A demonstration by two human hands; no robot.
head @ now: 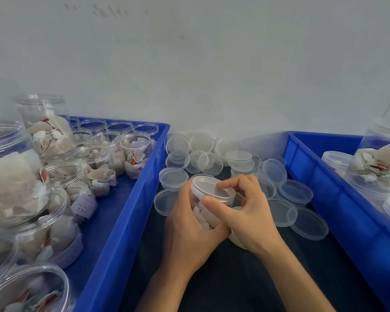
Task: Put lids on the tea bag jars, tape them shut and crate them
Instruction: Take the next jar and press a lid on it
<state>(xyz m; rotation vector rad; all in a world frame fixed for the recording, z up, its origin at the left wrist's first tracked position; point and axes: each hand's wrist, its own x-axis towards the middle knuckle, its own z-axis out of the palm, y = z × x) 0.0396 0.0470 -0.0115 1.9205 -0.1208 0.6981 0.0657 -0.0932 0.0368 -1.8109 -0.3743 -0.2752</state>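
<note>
- At the centre, the left hand (189, 224) wraps its fingers (185, 192) round a clear round plastic jar of white tea bags (206, 216), gripping its side.
- The right hand (248, 212) curls over the jar's clear flat plastic lid (209, 188): thumb on the near rim, fingertips on the top at the far side. The lid sits on the jar's mouth; whether it is fully seated cannot be told.
- A pale round thing (235, 240) shows under the right hand at about 5 o'clock from the jar; too hidden to tell what it is.
- From 9 o'clock round to 3 o'clock of the jar lies a loose heap of clear round plastic lids (200, 152), some overlapping, some leaning on edge. The nearest ones lie just beside the hands on both sides.
- At 9 o'clock stands a blue plastic crate (131, 199) packed with open clear jars of tea bags (97, 167); a few at its far end, toward 11 o'clock, look empty. Its near wall runs close along the left forearm.
- At 3 o'clock stands a second blue plastic crate (338, 199) with lidded jars and one tall jar of tea bags (378, 167) at its far side.
- The dark worktop (234, 278) between the two crates carries the lids and the hands.
- A plain pale wall (189, 64) with faint scuff marks near the top closes the scene at 12 o'clock.
</note>
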